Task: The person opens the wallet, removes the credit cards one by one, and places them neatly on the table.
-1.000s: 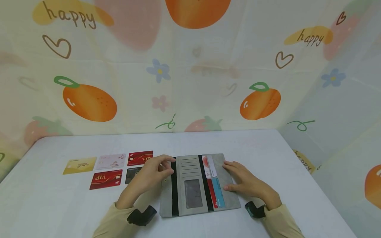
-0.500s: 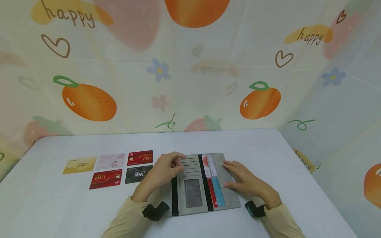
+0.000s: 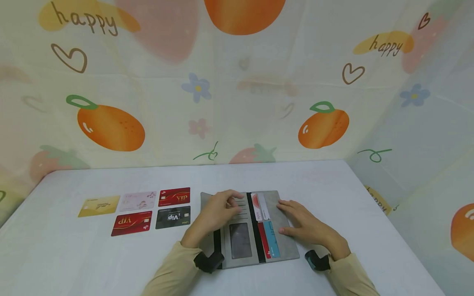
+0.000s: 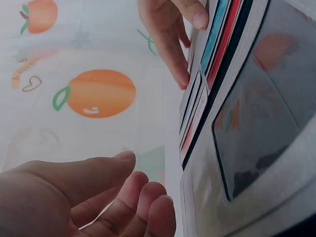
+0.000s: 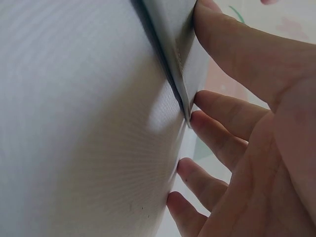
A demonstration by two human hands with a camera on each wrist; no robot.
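A grey wallet (image 3: 286, 248) lies spread open at the middle of the table, with black bands, slots and a dark clear window (image 3: 240, 240). Several cards are tucked in its right part, including a blue card (image 3: 273, 238) and a red card (image 3: 264, 240). Over the left part hovers my left hand (image 3: 216, 213), fingers loosely bent; in the left wrist view the hand (image 4: 108, 197) holds nothing. My right hand (image 3: 311, 228) rests its fingertips on the wallet's right flap; the right wrist view shows those fingers (image 5: 222, 113) along the flap's edge.
Left of the wallet lie a gold card (image 3: 99, 205), a pale pink card (image 3: 138, 201), two red VIP cards, one nearer (image 3: 131, 223) and one farther (image 3: 174, 197), and a black VIP card (image 3: 173, 217). A fruit-printed curtain (image 3: 222, 102) hangs behind the white table (image 3: 66, 255).
My left hand has moved right, from the wallet's left edge to above its slots, uncovering the black card. The right hand has stayed in place on the flap.
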